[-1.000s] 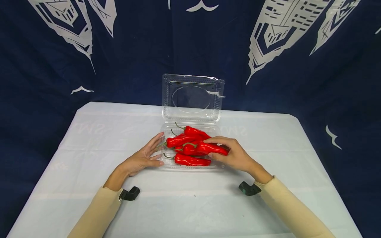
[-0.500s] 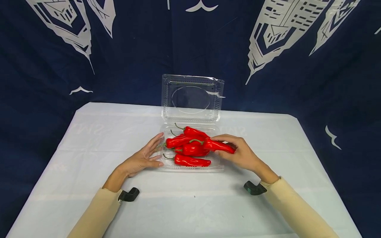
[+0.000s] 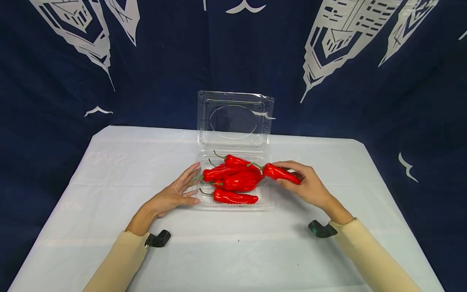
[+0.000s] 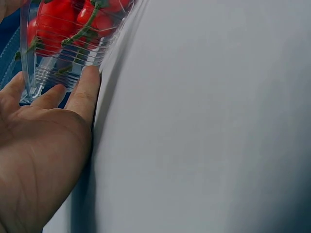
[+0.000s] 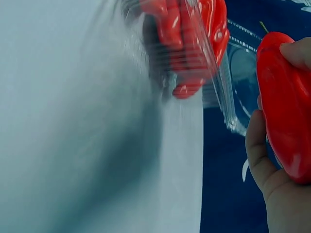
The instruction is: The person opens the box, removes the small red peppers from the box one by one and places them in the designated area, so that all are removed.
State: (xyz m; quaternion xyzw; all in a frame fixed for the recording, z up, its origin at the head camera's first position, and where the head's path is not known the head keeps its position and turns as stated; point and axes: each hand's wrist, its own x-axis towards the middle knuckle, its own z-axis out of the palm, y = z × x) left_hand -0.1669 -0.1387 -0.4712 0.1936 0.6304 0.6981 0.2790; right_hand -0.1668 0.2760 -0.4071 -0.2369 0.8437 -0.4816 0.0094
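Note:
A clear plastic clamshell box (image 3: 268, 202) stands with its lid (image 3: 235, 121) up, at the middle of the table. Several red peppers (image 3: 235, 197) with green stems lie in its base. My left hand (image 3: 169, 197) rests against the box's left side, fingers extended; in the left wrist view its fingertips (image 4: 87, 85) touch the ribbed wall. Just past the box's right edge, my right hand (image 3: 308, 186) holds one red pepper (image 3: 280, 173) between thumb and fingers, its stem pointing left. In the right wrist view this pepper (image 5: 286, 107) sits apart from the box.
White cloth covers the table (image 3: 219, 251). A dark blue curtain (image 3: 164, 81) with white building prints hangs behind the table's far edge. Each wrist carries a small black camera, such as the right wrist camera (image 3: 322, 230).
My right hand has moved to the right with the pepper, from above the pile to past the box's right edge. My left hand has stayed at the box.

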